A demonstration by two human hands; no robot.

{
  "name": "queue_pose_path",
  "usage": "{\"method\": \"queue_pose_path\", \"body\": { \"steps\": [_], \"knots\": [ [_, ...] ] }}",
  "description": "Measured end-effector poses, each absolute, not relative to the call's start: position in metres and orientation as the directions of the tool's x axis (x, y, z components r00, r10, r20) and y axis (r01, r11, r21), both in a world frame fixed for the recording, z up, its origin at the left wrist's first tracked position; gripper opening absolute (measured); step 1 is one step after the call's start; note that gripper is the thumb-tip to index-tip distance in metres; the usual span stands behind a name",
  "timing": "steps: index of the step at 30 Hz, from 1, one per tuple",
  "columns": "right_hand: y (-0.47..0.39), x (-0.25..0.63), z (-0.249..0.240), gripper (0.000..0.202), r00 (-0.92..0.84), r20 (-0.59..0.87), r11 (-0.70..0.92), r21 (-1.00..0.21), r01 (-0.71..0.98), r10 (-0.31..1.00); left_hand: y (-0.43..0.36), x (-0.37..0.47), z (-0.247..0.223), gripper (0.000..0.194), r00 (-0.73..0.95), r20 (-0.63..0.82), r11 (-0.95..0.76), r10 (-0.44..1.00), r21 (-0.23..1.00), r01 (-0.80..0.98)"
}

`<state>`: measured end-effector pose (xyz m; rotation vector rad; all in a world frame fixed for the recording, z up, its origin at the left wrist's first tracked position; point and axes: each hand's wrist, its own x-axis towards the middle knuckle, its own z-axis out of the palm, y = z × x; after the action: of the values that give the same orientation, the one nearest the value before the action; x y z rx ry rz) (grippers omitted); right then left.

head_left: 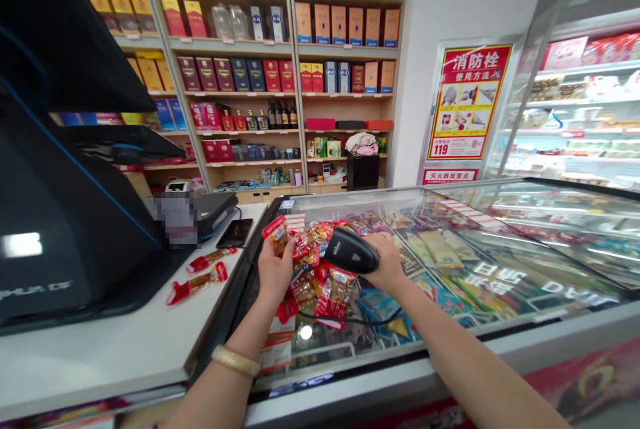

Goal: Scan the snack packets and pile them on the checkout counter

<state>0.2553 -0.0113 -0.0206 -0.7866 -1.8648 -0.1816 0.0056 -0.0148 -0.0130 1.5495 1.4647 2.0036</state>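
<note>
My left hand (pixel 276 274) pinches a small red snack packet (pixel 278 234) with a clear window and a barcode label, held up over the left end of the freezer. In my right hand (pixel 387 261) is a black barcode scanner (pixel 353 250), its head pointing left toward that packet, a short gap between them. Beneath both hands a pile of similar red snack packets (pixel 336 292) lies on the freezer's glass lid. The scanner's dark cable (pixel 350 320) loops across the glass below the pile. Two more red packets (pixel 197 282) rest on the white counter to the left.
A chest freezer (pixel 450 349) with packaged goods under its glass fills the middle and right. On the white counter (pixel 125 349) stand a dark checkout terminal (pixel 65 216) and a phone (pixel 235 232). Shelves of boxed goods (pixel 240 74) line the back wall, with a lit display cooler (pixel 590 102) at right.
</note>
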Motion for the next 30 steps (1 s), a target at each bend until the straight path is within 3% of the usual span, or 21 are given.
{"method": "queue_pose_path", "body": {
  "steps": [16, 23, 26, 30],
  "knots": [
    [-0.011, 0.253, -0.021, 0.021, -0.282, 0.826, 0.756, -0.239, 0.609, 0.488, -0.014, 0.004, -0.021, 0.041, -0.384, 0.630, -0.459, 0.675, 0.766, 0.450],
    [-0.011, 0.255, -0.020, 0.021, -0.223, 0.865, 0.750, -0.229, 0.621, 0.449, -0.014, -0.003, -0.018, 0.041, -0.325, 0.634, -0.487, 0.702, 0.760, 0.430],
    [-0.007, 0.260, -0.020, 0.019, -0.161, 0.872, 0.701, -0.248, 0.668, 0.462, -0.005, -0.012, 0.001, 0.037, -0.262, 0.676, -0.444, 0.689, 0.679, 0.585],
    [0.001, 0.269, -0.022, 0.023, -0.055, 0.885, 0.651, -0.296, 0.699, 0.462, 0.019, -0.014, 0.028, 0.044, -0.054, 0.650, -0.339, 0.758, 0.463, 0.819]
  ]
}}
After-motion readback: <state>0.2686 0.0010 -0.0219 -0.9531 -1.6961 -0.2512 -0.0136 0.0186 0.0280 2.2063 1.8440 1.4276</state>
